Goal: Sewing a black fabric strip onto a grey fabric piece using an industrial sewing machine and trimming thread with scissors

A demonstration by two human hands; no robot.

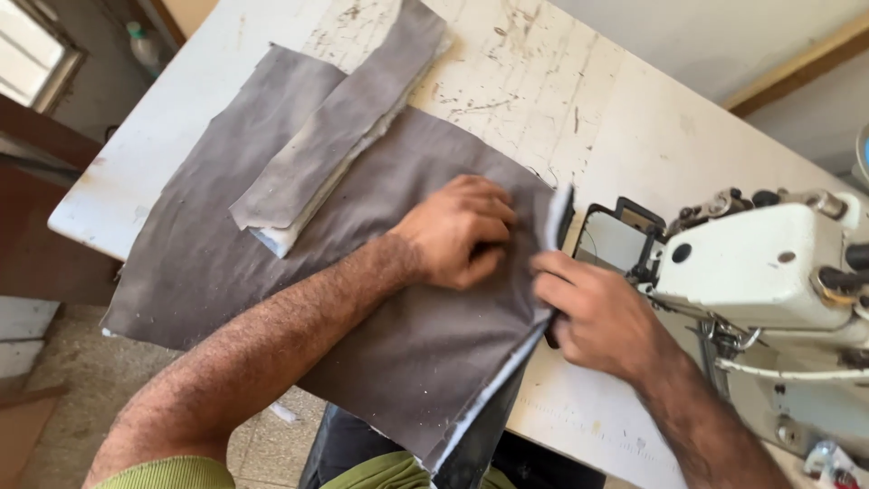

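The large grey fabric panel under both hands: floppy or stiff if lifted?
The grey fabric panel probably flops: its near edge droops off the table. The white backing at its edge by the right hand may add slight body. Likely light; the left hand flattens it.

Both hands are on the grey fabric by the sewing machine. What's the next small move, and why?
Probably slide the grey fabric edge right, toward the sewing machine. The left hand presses it flat, the right hand pinches its lifted edge, which stops just short of the machine head.

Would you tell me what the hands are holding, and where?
The right hand grips the grey fabric at its right edge; the left hand presses flat on it.
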